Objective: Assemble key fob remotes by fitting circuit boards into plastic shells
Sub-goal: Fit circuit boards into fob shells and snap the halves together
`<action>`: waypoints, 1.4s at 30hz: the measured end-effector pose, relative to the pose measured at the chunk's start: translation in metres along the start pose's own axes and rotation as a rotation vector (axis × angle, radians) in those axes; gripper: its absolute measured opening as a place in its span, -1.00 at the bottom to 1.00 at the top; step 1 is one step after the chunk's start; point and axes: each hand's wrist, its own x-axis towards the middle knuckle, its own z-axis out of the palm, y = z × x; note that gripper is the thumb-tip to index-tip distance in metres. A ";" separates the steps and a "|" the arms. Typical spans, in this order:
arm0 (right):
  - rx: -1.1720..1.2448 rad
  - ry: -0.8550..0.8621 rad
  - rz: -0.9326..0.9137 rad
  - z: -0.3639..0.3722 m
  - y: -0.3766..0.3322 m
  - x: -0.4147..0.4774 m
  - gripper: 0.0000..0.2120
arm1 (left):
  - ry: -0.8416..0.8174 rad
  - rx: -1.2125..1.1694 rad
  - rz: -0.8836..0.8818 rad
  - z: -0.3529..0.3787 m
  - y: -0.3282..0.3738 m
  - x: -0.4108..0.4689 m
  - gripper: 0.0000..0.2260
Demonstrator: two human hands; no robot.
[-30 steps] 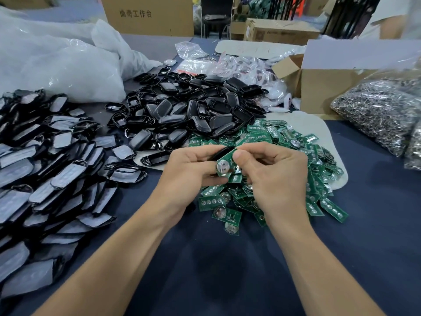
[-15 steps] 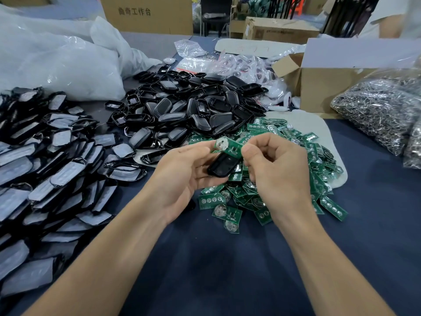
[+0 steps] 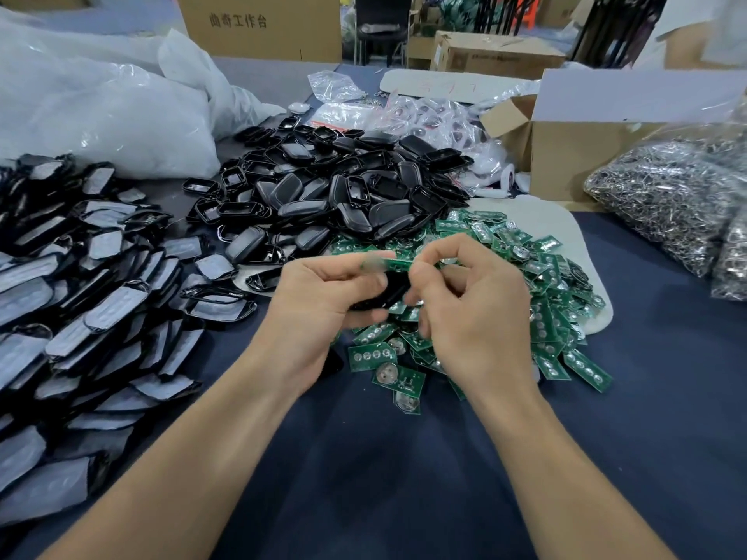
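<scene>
Head view: both hands meet at frame centre, above the dark blue table (image 3: pixel 404 487).
Left hand (image 3: pixel 319 305): fingers curled round a black shell (image 3: pixel 384 295), gripping it.
Right hand (image 3: pixel 477 317): thumb and forefinger pinch a green circuit board (image 3: pixel 384 262).
Shell axis: long axis runs roughly 8 to 2 o'clock; mostly covered by both hands.
Board axis: long axis about 9 to 3 o'clock, sitting just above the shell. It is motion-blurred, so I cannot tell whether it touches the shell.
Delta vs 0.5 s ago: hands are closer together and less of the shell is exposed. The board's round cell was sharp then and is smeared now, shifted slightly toward 9 o'clock.
Loose boards (image 3: pixel 545 301): pile at 3 o'clock of the hands.
Empty shells (image 3: pixel 343 187): heap at 12 o'clock.
Grey-faced parts (image 3: pixel 81 276): rows at 9 o'clock.
</scene>
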 end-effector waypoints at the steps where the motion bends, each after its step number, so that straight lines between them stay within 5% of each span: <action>1: 0.136 -0.002 0.084 0.002 -0.003 0.000 -0.87 | 0.039 0.071 0.072 0.001 -0.002 0.000 -0.75; 6: 0.647 -0.014 0.434 0.011 -0.010 -0.001 -0.86 | 0.188 0.482 0.471 0.004 -0.007 -0.007 -0.66; 9: 0.728 0.016 0.509 0.009 -0.007 0.001 -0.86 | 0.211 0.404 0.394 0.006 -0.007 -0.006 -0.53; 12: 0.641 0.090 0.470 0.004 -0.003 0.004 -0.84 | 0.230 0.003 0.056 0.008 -0.002 -0.001 -0.54; 15: 0.579 0.105 0.406 0.004 -0.002 0.004 -0.83 | 0.210 -0.140 -0.110 0.006 -0.001 0.001 -0.69; 24: 0.271 0.102 0.253 0.005 0.000 0.002 -0.85 | 0.109 -0.160 -0.113 0.012 -0.004 -0.004 -0.81; 29: 0.151 0.158 0.231 0.005 0.001 0.002 -0.92 | 0.006 -0.134 -0.118 0.016 -0.006 -0.008 -0.71; 42: 0.016 0.240 0.141 0.012 -0.004 -0.003 -0.80 | 0.141 -0.093 -0.010 0.024 -0.012 -0.012 -0.74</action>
